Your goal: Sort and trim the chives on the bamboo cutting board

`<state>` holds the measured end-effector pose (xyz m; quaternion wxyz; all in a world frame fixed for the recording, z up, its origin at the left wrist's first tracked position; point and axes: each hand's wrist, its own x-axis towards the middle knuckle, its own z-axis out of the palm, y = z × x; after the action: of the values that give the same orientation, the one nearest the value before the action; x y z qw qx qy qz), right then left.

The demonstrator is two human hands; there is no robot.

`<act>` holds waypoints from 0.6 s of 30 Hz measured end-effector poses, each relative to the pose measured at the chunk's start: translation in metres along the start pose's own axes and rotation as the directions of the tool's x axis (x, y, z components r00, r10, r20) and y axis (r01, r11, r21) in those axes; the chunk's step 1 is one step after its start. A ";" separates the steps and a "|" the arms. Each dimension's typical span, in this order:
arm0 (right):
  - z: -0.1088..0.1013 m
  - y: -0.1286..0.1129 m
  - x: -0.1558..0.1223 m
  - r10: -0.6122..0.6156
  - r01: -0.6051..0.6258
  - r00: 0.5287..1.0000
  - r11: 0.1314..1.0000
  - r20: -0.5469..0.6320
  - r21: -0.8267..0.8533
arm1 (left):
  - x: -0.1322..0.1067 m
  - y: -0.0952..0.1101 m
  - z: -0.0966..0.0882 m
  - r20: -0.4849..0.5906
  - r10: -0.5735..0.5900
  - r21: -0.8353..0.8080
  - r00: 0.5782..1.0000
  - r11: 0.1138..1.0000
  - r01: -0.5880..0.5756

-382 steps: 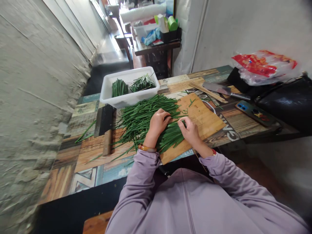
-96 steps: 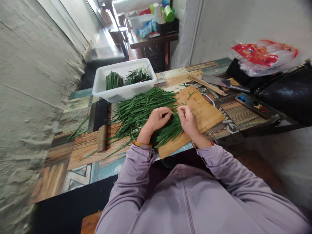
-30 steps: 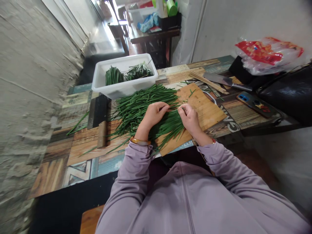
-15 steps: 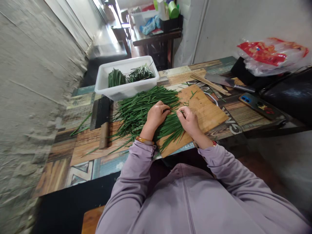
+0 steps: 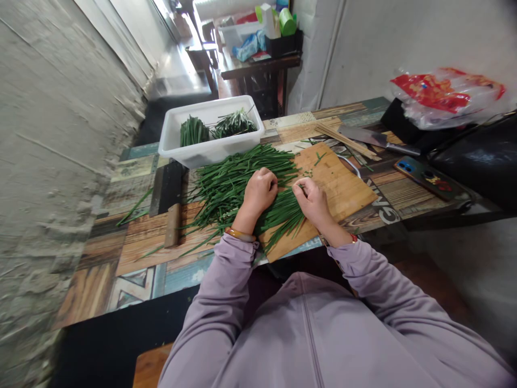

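A heap of long green chives (image 5: 234, 180) lies across a wooden cutting board (image 5: 339, 186) and the patterned table (image 5: 137, 253). My left hand (image 5: 260, 191) rests on the heap with its fingers curled round some stalks. My right hand (image 5: 313, 196) is just to its right, fingers pinched on the ends of chive stalks over the board. A small aligned bunch (image 5: 285, 218) lies under both hands. A white plastic tub (image 5: 210, 151) behind the heap holds more chives.
A cleaver (image 5: 167, 196) lies left of the heap. At the far right are another knife (image 5: 375, 139), wooden sticks (image 5: 343, 139), a phone (image 5: 424, 175), a black bag (image 5: 480, 167) and a red plastic bag (image 5: 444, 94). A cluttered dark table (image 5: 258, 59) stands behind.
Both hands stay on the chives with small finger shifts; the right hand's pinch has dropped back onto the bunch. The camera view has drifted slightly.
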<state>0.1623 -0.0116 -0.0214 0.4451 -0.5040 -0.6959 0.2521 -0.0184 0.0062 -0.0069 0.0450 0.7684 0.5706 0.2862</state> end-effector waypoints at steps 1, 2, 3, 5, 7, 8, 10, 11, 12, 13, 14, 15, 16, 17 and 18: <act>0.000 0.000 0.000 0.000 0.000 1.000 1.000 -0.003 0.004 | 0.000 0.000 0.000 -0.021 -0.002 0.002 1.000 1.000 0.002; 0.000 0.000 0.000 0.001 -0.001 1.000 1.000 -0.005 0.008 | 0.000 0.000 -0.001 -0.039 -0.012 -0.002 0.999 1.000 0.011; 0.000 0.000 0.000 0.003 -0.003 1.000 1.000 -0.007 0.011 | 0.000 0.000 -0.001 -0.052 -0.026 -0.016 0.998 1.000 0.025; 0.000 0.000 0.001 0.009 -0.008 1.000 1.000 -0.011 0.016 | 0.000 0.000 -0.002 -0.065 -0.064 -0.065 0.996 0.996 0.060; 0.001 -0.001 0.001 0.015 -0.015 1.000 1.000 -0.013 0.018 | 0.000 0.000 -0.002 -0.062 -0.093 -0.116 0.994 0.990 0.086; 0.001 -0.001 0.001 0.018 -0.018 1.000 1.000 -0.014 0.019 | 0.000 -0.001 -0.002 -0.056 -0.093 -0.132 0.994 0.988 0.085; 0.000 -0.001 0.001 0.023 -0.023 1.000 1.000 -0.015 0.020 | 0.000 -0.002 -0.001 -0.046 -0.065 -0.143 0.997 0.988 0.057; 0.000 -0.001 0.001 0.026 -0.026 1.000 0.999 -0.016 0.021 | 0.000 -0.002 -0.001 -0.044 -0.046 -0.143 0.998 0.989 0.039; 0.000 -0.001 0.001 0.028 -0.028 0.999 0.999 -0.016 0.022 | -0.001 -0.002 0.000 -0.042 -0.031 -0.142 0.999 0.990 0.025; 0.000 -0.001 0.001 0.029 -0.029 0.999 0.999 -0.014 0.024 | -0.001 -0.003 0.000 -0.042 -0.024 -0.140 0.999 0.990 0.018; 0.000 -0.001 0.001 0.031 -0.031 0.999 0.999 -0.013 0.026 | -0.001 -0.003 0.000 -0.044 -0.026 -0.137 0.999 0.990 0.020; 0.000 -0.001 0.001 0.033 -0.033 0.999 0.999 -0.011 0.029 | -0.001 -0.003 0.000 -0.045 -0.034 -0.135 0.998 0.990 0.028; 0.000 -0.001 0.001 0.035 -0.035 0.999 0.999 -0.011 0.031 | -0.001 -0.002 0.000 -0.042 -0.045 -0.133 0.998 0.990 0.039; 0.000 -0.001 0.001 0.037 -0.036 0.999 0.999 -0.012 0.033 | -0.001 -0.002 -0.001 -0.032 -0.054 -0.131 0.998 0.990 0.050; 0.001 -0.001 0.001 0.037 -0.036 0.999 0.999 -0.013 0.034 | -0.001 -0.002 -0.001 -0.019 -0.060 -0.132 0.998 0.990 0.057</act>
<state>0.1614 -0.0113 -0.0208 0.4537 -0.5109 -0.6791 0.2682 -0.0207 0.0054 -0.0073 0.0973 0.7433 0.5735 0.3305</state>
